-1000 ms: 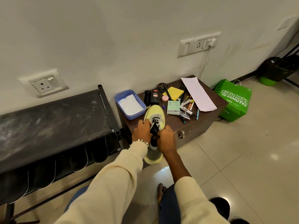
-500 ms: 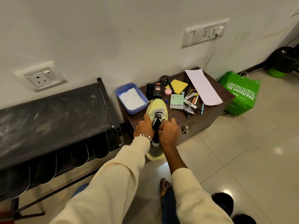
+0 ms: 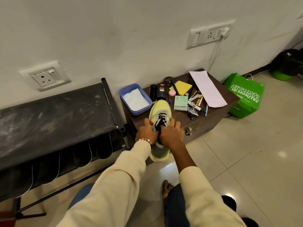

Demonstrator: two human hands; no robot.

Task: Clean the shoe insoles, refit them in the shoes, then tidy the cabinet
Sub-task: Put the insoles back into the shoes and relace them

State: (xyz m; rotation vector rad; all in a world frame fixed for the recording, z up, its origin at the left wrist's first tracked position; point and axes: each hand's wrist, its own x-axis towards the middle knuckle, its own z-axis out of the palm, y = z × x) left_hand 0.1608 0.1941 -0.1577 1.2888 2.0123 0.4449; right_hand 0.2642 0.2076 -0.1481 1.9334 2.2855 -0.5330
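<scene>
A pale yellow and grey shoe [image 3: 160, 110] with black laces lies toe-away on the front edge of the low brown cabinet [image 3: 213, 115], its heel hanging over the edge. My left hand [image 3: 146, 132] grips the shoe's left side at the collar. My right hand [image 3: 171, 133] grips the right side, fingers spread over the upper and the laces. The shoe's opening and any insole are hidden under my hands.
On the cabinet top lie a blue tray [image 3: 124, 94] with a white cloth, a black polish bottle [image 3: 161, 93], a brush, a yellow pad [image 3: 182, 87], a green card box [image 3: 180, 103], pens and a white paper [image 3: 206, 88]. A black rack [image 3: 54, 112] stands left, a green bag [image 3: 246, 95] right.
My hands have stayed on the shoe, with the right fingers spreading wider over the upper. The view has shifted slightly.
</scene>
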